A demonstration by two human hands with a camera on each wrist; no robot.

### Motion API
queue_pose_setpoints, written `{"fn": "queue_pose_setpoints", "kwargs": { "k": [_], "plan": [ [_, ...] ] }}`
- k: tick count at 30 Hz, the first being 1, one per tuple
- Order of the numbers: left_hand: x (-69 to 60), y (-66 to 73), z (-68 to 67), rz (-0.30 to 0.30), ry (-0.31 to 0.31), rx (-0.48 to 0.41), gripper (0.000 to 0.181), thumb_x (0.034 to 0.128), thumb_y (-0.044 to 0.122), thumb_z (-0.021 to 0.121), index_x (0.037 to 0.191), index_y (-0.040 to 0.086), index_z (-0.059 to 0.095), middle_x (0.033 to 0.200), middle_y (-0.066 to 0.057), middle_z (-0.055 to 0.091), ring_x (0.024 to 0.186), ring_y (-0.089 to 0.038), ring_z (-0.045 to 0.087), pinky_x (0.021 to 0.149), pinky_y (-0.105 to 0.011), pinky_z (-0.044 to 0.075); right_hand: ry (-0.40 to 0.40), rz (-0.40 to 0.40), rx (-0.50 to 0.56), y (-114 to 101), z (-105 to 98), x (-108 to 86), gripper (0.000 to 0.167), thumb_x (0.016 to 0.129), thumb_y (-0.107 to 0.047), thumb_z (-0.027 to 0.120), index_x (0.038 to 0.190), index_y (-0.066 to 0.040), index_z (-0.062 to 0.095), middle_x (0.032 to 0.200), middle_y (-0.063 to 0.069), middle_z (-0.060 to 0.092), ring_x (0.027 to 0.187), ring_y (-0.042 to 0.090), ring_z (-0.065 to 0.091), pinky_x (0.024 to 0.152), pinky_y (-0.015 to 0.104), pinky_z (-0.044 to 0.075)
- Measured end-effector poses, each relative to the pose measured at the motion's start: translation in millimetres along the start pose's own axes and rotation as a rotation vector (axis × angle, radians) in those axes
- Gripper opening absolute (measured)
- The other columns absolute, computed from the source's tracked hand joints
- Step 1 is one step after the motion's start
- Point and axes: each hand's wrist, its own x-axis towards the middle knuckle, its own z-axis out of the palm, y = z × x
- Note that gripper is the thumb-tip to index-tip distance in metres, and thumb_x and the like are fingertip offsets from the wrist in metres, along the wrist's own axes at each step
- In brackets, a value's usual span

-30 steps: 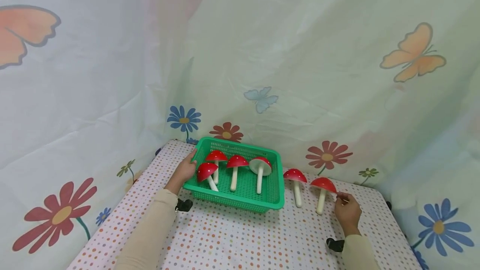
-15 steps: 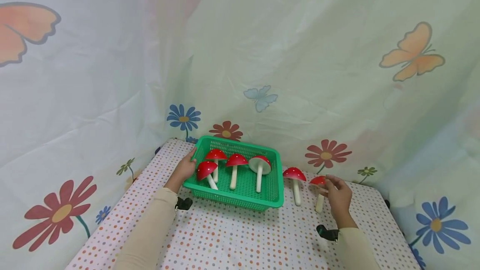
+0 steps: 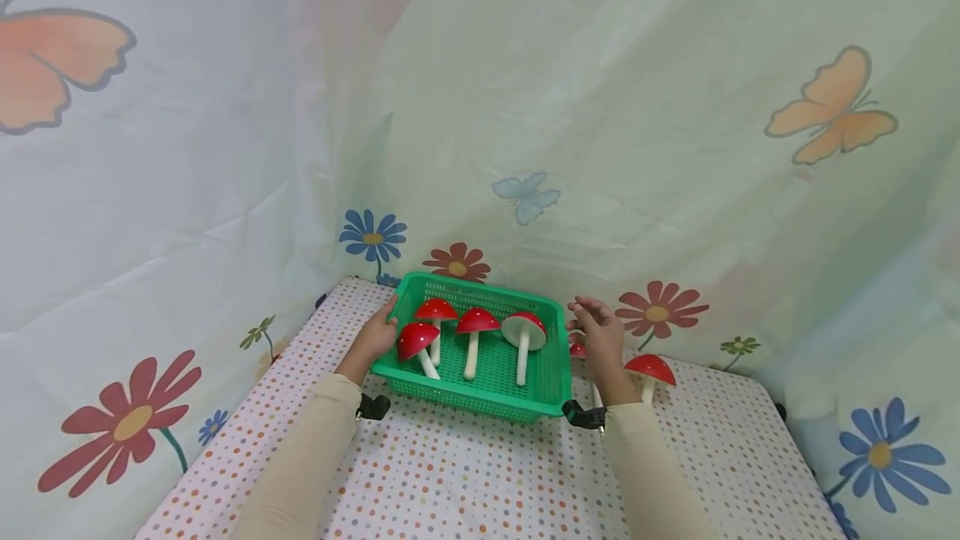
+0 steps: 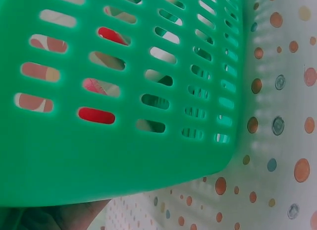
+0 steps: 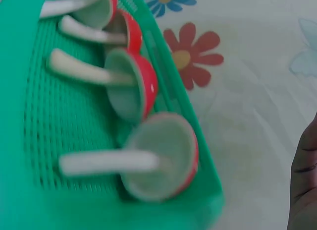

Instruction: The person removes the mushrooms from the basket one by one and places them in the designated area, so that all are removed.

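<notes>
In the head view a green plastic basket [image 3: 468, 400] holds several toy mushrooms with red white-dotted caps and pale stems, such as a mushroom [image 3: 477, 321] in the middle and one tipped mushroom [image 3: 523, 330] showing its white underside. My left hand [image 3: 372, 338] grips the basket's left rim. Just beyond the right rim hovers my right hand [image 3: 604, 342], fingers loosely bent, nothing held. It partly hides a mushroom [image 3: 577, 351] lying beside the basket. Another mushroom [image 3: 650, 368] lies farther right, its stem partly behind the right wrist. The right wrist view is blurred, with the hand [image 5: 304, 180] apart from the basket.
A table [image 3: 450, 490] with a dotted cloth carries everything. Behind it hangs a curtain [image 3: 660, 148] printed with flowers and butterflies, close to the basket's back side. Black straps with small devices sit at both wrists.
My right hand first nears the rightmost mushroom and touches its cap, then moves left to the basket's right side without it. That mushroom stays on the table. The left hand keeps its hold.
</notes>
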Motion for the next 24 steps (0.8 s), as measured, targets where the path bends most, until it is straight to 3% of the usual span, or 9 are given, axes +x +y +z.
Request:
{"fn": "queue_pose_setpoints", "kwargs": {
  "k": [4,6,11,15,17,20,22,24],
  "plan": [
    [0.2,-2.6,-2.4,-0.006,0.018,-0.005,0.055,0.1057,0.016,0.033,0.159,0.02,0.02,0.163,-0.014,0.022,0.15,-0.039,0.019,0.119,-0.058,0.019,-0.025,0.039,0.133,10.9,35.9,9.1,0.007,0.099,-0.016,0.059,0.105,-0.014,0.064,0.093,-0.005,0.069,0.063,0.008,0.059,0.051,0.019,0.048],
    [0.2,-4.2,-1.6,-0.01,0.031,-0.009,0.055,0.1057,0.016,0.033,0.159,0.02,0.021,0.163,-0.014,0.023,0.15,-0.039,0.02,0.119,-0.058,0.02,-0.048,0.035,0.137,15.9,51.5,13.3,0.009,0.098,-0.016,0.06,0.107,-0.013,0.063,0.094,-0.006,0.068,0.063,0.008,0.059,0.051,0.018,0.048],
    [-0.3,-6.8,4.5,-0.022,0.029,-0.001,0.055,0.1058,0.017,0.034,0.159,0.021,0.021,0.162,-0.014,0.026,0.149,-0.038,0.024,0.117,-0.057,0.026,-0.11,-0.004,-0.022,27.5,75.7,23.4,0.02,0.096,-0.017,0.065,0.113,-0.006,0.063,0.091,-0.007,0.066,0.063,0.011,0.062,0.05,0.022,0.051],
    [0.3,-6.0,7.4,-0.008,0.05,-0.002,0.054,0.1051,0.016,0.035,0.158,0.02,0.024,0.161,-0.015,0.028,0.148,-0.039,0.025,0.117,-0.058,0.026,-0.146,-0.114,-0.118,32.4,87.4,35.9,0.029,0.094,-0.018,0.067,0.115,0.003,0.063,0.095,0.002,0.066,0.066,0.017,0.065,0.049,0.027,0.052],
    [1.8,-5.0,7.7,0.004,0.062,-0.003,0.054,0.105,0.015,0.034,0.158,0.019,0.024,0.161,-0.015,0.028,0.146,-0.038,0.031,0.114,-0.056,0.031,-0.208,-0.183,-0.17,34.8,92.4,42.6,0.029,0.094,-0.016,0.067,0.114,0.005,0.064,0.103,0.011,0.066,0.071,0.022,0.066,0.05,0.028,0.051],
    [4.0,-3.6,7.0,0.01,0.071,-0.002,0.054,0.1053,0.015,0.034,0.158,0.02,0.024,0.161,-0.014,0.029,0.141,-0.035,0.039,0.104,-0.051,0.04,-0.375,-0.268,-0.314,40.2,100.5,51.1,0.028,0.092,-0.01,0.068,0.113,0.008,0.064,0.118,0.025,0.062,0.082,0.029,0.066,0.055,0.031,0.052],
    [5.6,-3.4,6.0,0.007,0.071,-0.001,0.054,0.1054,0.016,0.034,0.158,0.02,0.025,0.16,-0.014,0.031,0.13,-0.033,0.048,0.088,-0.045,0.046,-0.496,-0.278,-0.437,43.9,107.1,52.5,0.025,0.091,-0.006,0.068,0.113,0.006,0.065,0.125,0.025,0.059,0.091,0.032,0.064,0.061,0.031,0.053],
    [6.0,-3.4,4.6,0.007,0.074,0.005,0.054,0.1057,0.017,0.035,0.158,0.021,0.024,0.16,-0.014,0.032,0.131,-0.033,0.048,0.086,-0.043,0.046,-0.6,-0.278,-0.542,50.1,115.0,53.4,0.023,0.09,-0.004,0.069,0.112,0.003,0.067,0.125,0.023,0.06,0.096,0.033,0.064,0.067,0.033,0.054]
  ]
}}
